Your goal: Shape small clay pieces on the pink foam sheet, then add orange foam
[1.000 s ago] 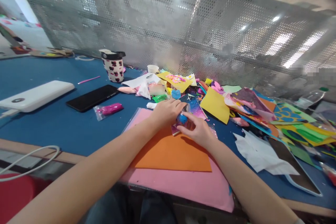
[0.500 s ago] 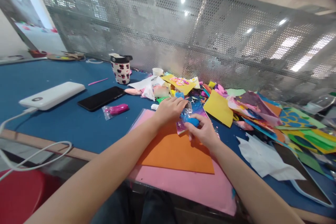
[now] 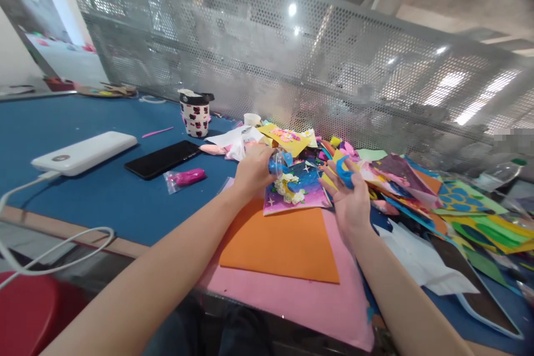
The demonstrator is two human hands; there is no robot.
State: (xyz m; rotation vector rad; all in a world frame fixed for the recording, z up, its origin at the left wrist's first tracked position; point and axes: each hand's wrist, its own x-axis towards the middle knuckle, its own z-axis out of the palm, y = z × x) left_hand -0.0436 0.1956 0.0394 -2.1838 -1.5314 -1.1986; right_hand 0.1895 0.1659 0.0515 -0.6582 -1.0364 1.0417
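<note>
My left hand (image 3: 253,169) is closed around a clear plastic packet of blue clay (image 3: 277,163), above the left edge of a small picture card (image 3: 315,197). The card is blue and purple, with white flowers around a yellow shape. To the right of the card, my right hand (image 3: 352,206) is raised palm up, fingers partly spread. A stretched lump of blue clay (image 3: 344,171) rests against those fingers. Under the card lies an orange sheet (image 3: 279,245), which sits on a larger pink sheet (image 3: 300,306).
A phone (image 3: 163,159), a white power bank (image 3: 85,153) with its cable, and a packet of magenta clay (image 3: 187,177) lie left. Behind them stands a patterned cup (image 3: 196,117). Coloured scraps (image 3: 400,178) and a crumpled tissue (image 3: 425,261) fill the right. A perforated metal screen (image 3: 267,55) borders the back.
My hands have moved apart: the left went left with the packet, the right went right and up, turning palm up with blue clay. The picture card is now uncovered.
</note>
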